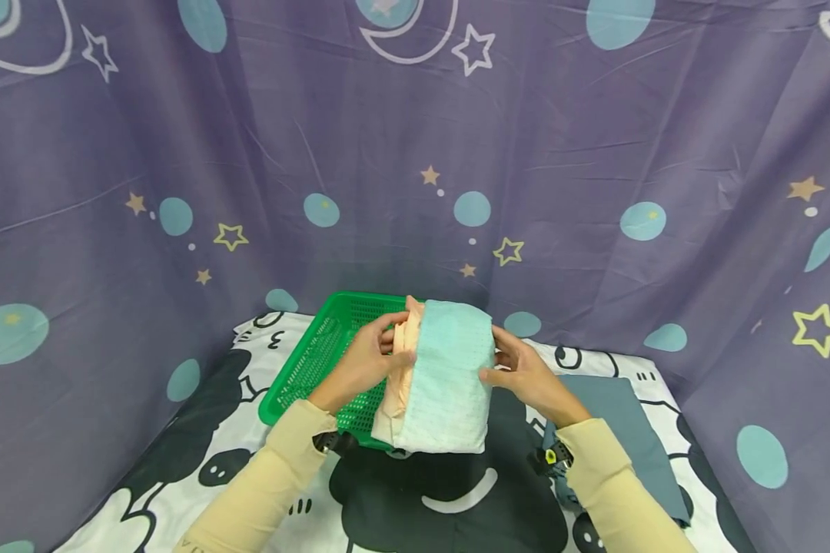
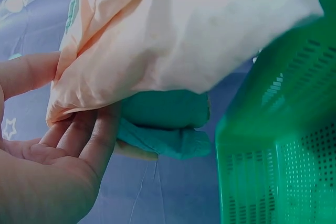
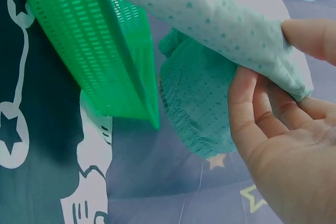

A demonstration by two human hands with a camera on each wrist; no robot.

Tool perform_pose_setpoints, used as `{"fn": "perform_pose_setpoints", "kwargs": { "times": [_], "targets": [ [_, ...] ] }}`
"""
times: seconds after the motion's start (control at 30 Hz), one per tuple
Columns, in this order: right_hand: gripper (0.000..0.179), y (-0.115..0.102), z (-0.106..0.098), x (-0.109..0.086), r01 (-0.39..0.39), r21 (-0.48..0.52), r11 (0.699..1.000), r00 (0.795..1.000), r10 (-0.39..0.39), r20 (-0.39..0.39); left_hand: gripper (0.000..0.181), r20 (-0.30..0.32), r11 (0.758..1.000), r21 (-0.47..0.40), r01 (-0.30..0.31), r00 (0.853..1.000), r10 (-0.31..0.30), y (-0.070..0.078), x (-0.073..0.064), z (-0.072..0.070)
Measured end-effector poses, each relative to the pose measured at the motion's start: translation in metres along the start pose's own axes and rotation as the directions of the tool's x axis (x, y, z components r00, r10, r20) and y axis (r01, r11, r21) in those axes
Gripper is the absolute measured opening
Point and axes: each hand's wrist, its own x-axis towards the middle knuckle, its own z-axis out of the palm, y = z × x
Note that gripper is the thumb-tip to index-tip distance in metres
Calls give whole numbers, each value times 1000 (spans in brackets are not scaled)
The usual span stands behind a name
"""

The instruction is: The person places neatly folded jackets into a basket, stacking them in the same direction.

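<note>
A folded garment (image 1: 454, 376), pale mint on the right and peach along its left edge, is held up between both hands, partly in front of the green basket. My left hand (image 1: 363, 355) grips the peach edge, thumb on the near face and fingers behind. On the opposite side my right hand (image 1: 526, 376) pinches the mint edge between thumb and fingers. The left wrist view shows the peach cloth (image 2: 157, 51) over the fingers, with a darker green fold beneath. In the right wrist view, a gathered, small-patterned green part (image 3: 199, 98) hangs below the mint layer.
The green perforated basket (image 1: 297, 376) stands on the left, its right part hidden behind the garment. A blue-grey folded cloth (image 1: 615, 430) lies at the right, partly under the right forearm. A black-and-white cartoon sheet (image 1: 449, 530) covers the surface; a purple patterned curtain (image 1: 401, 246) hangs behind.
</note>
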Motion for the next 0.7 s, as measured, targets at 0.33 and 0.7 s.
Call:
{"fn": "perform_pose_setpoints", "kwargs": {
  "times": [0.33, 0.7],
  "targets": [
    [78, -6, 16, 25, -2, -47, 999, 1000, 3, 16, 71, -9, 999, 34, 12, 1000, -12, 4, 1, -31],
    [78, -17, 34, 54, -17, -44, 999, 999, 19, 47, 71, -34, 997, 59, 56, 998, -54, 3, 8, -66]
  ]
}}
